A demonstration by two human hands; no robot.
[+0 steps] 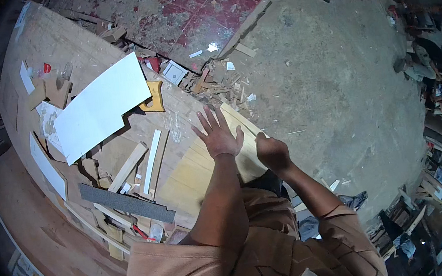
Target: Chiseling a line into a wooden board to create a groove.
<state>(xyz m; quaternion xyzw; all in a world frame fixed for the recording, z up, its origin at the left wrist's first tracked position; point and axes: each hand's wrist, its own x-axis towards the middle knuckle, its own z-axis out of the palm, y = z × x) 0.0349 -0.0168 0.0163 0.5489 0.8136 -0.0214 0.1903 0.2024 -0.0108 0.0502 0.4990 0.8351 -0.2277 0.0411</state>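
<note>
My left hand (220,136) lies with its fingers spread on a pale wooden board (186,172) at the workbench's right edge. Close by on the right, my right hand (273,152) is closed in a fist beside a light wooden strip or board edge (241,118). What its fingers hold, if anything, is hidden. A saw with a yellow handle (157,97) rests farther off, its blade out of sight by a large white panel (100,108).
On the workbench (82,42) lie a dark grey strip (127,203), a white-faced strip (152,161) and several wood offcuts. Wood scraps (222,80) litter the concrete floor (327,66) past its edge. People (436,67) are at the far right, near piled wood.
</note>
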